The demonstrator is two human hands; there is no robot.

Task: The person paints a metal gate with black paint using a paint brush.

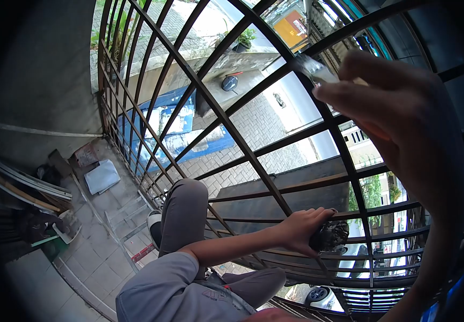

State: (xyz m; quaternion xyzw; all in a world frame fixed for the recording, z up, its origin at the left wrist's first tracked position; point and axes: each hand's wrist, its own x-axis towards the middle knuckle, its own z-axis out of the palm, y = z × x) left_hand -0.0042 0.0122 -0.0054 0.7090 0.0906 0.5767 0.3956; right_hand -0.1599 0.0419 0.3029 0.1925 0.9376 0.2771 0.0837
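Observation:
My right hand (398, 102) is raised at the upper right, its fingers closed around a small paintbrush (318, 71). The brush is blurred and pale, and its tip is at a dark metal bar (291, 56) of the grille. Lower down, my left hand (308, 232) grips a dark, paint-smeared container (330, 237) close to the grille's bars. What is inside the container cannot be made out. My bent knee (189, 190) rests near the bars on the left.
A metal ladder (127, 217) stands below me on the tiled floor. Boards (28, 185) lean by the wall at the left, near a white sheet (102, 177). Beyond the grille are a blue panel (210, 142), a dark bucket (229, 83) and a parked car's wheel (318, 295).

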